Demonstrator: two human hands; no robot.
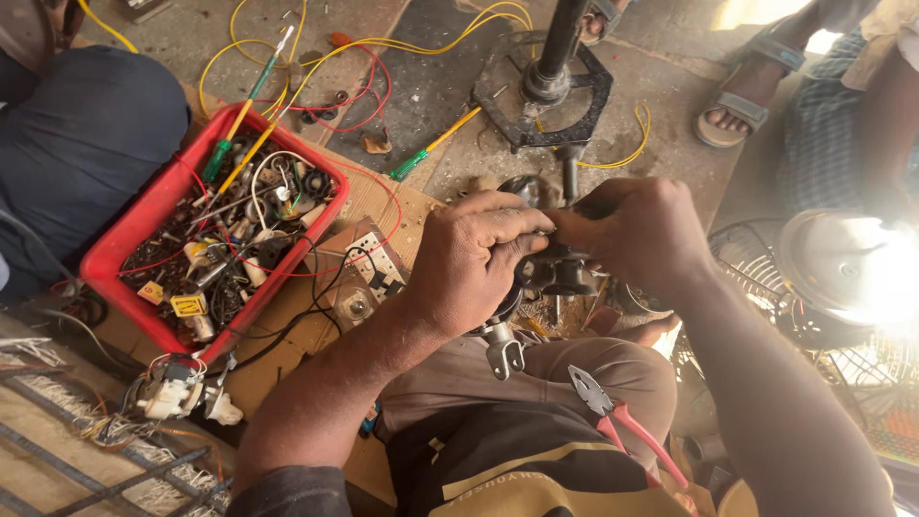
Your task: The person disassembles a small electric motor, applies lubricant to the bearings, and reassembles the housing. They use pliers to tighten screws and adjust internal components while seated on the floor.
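Both hands meet over the person's lap on a dark metal motor part [555, 273]. The left hand [469, 263] is curled over its near side, fingers bent and closed against it, and the right hand [637, 235] wraps its far side with the fingertips pinched at the top, so the 2 hands touch. Most of the part is hidden under them; a silver bracket [503, 352] hangs below it, just above the knee. A pair of red-handled pliers [622, 421] lies on the person's thigh, apart from both hands. To the left, on cardboard [287, 354], stands a red plastic tray [124, 244] heaped with small parts, wires and screwdrivers. Yellow and red wires [354, 67] loop across the concrete floor beyond it. Straight ahead stands a black fan base [546, 91] with its pole. At the right a wire fan guard [766, 278] lies near another person's sandalled foot [747, 91].
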